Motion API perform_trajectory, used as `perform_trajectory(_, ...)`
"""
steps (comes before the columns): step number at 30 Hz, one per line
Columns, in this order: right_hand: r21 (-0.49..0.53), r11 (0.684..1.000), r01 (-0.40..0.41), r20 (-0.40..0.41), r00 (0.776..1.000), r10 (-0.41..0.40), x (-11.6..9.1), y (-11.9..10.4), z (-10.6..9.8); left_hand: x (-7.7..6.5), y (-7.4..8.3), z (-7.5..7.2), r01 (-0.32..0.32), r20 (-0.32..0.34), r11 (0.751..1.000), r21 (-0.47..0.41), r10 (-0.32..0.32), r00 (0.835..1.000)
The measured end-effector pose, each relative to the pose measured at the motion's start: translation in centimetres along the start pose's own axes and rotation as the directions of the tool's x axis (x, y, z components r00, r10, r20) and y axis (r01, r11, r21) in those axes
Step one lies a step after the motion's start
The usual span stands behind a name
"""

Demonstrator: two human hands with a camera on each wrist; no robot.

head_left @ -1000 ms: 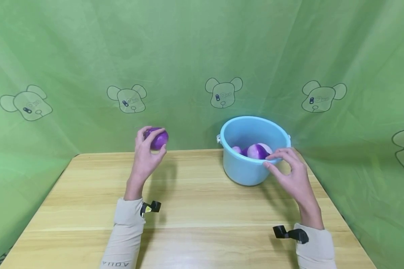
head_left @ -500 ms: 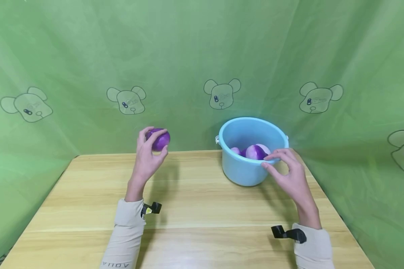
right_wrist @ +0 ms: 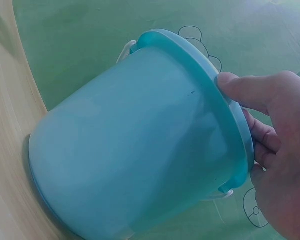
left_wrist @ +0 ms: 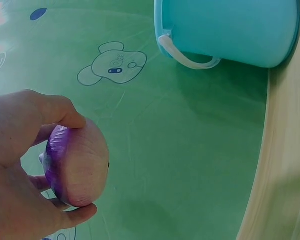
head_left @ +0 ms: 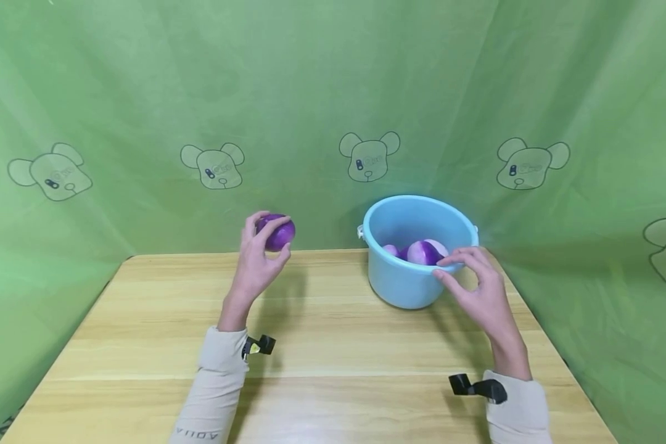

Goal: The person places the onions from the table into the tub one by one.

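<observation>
My left hand (head_left: 258, 265) holds a round purple onion (head_left: 282, 234) above the back of the table, left of the bucket. Fingers and thumb curl round it; the left wrist view shows its pale side and faint skin lines. A light blue bucket (head_left: 402, 287) stands upright at the back right. My right hand (head_left: 485, 293) pinches its near right rim, thumb outside and fingers over the inner side. Inside the bucket lie several purple-and-white round things, among them one two-toned piece (head_left: 422, 253); the front wall hides their lower parts.
The wooden table (head_left: 333, 394) reaches back to a green curtain (head_left: 288, 80) printed with bear heads, which also hangs at both sides. A white handle (left_wrist: 187, 60) hangs at the bucket's side. Each sleeve carries a black wrist mount (head_left: 472, 387).
My left hand has moved a little to the right with the onion, towards the bucket. My right hand keeps its hold on the rim, and the bucket stays in place.
</observation>
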State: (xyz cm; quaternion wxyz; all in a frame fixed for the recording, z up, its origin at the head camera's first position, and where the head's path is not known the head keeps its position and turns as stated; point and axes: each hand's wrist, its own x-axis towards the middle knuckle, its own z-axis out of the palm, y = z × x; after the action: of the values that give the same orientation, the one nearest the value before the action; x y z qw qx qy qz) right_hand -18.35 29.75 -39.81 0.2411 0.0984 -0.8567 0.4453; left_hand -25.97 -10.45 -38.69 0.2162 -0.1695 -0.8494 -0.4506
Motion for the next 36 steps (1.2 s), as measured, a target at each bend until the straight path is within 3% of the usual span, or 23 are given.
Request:
perform_trajectory(14,0.001,1.0,0.015,0.006,1.0,-0.015,0.2,-0.3,0.3,-0.2,0.2,0.9,-0.02,0.016,0.999,-0.024,0.021,1.0)
perform_trajectory(36,-0.018,0.999,0.033,-0.018,0.999,-0.034,0.1,-0.2,0.3,0.2,2.4,2.8,-0.071,0.044,0.995,-0.07,0.074,0.996)
